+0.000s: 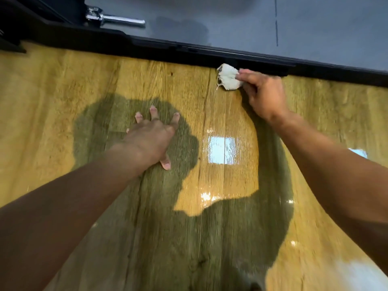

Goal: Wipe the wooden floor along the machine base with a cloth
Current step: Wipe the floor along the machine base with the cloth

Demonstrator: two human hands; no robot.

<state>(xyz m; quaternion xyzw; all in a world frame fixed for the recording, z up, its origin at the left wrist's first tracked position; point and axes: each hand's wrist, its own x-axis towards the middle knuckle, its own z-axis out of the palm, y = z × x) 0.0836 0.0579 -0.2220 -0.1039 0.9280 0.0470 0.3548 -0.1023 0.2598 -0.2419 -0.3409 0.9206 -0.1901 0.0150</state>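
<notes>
Wooden floor (pixel 63 91): yellow-brown planks with fine straight grain and dark seams running away from me. It is glossy enough to throw back bright square glare, though I cannot tell whether that is polish or damp.
Grey panel (pixel 231 17): a flat, matt, dark sheet beyond the machine, crossed by one thin seam.
Machine base (pixel 189 52): a long, black, hard-edged strip slanting from upper left down to the right, sitting straight on the planks.
Shadow (pixel 130 206): my own, soft-edged, lying over the middle boards.
Left grip (pixel 151 137): spread wide with straight fingers, palm pressed flat on the floor. It holds nothing, props me up, and is well apart from the cloth.
Right grip (pixel 262 95): knuckles up, fingers curled round the cloth at the foot of the base.
Cloth (pixel 228 77): off-white, coarse and soft, bunched into a wad with frayed threads at its left end. It touches the floor and butts against the base's lower edge.
Chrome peg (pixel 121 21): smooth, round and polished, at the upper left.
Step in hand: as I judge it, the wipe itself, midway along the joint where floor meets base.
Next move: a steady drag along that black edge, wad pressed into the corner, loose threads kept from snagging under the lip.
</notes>
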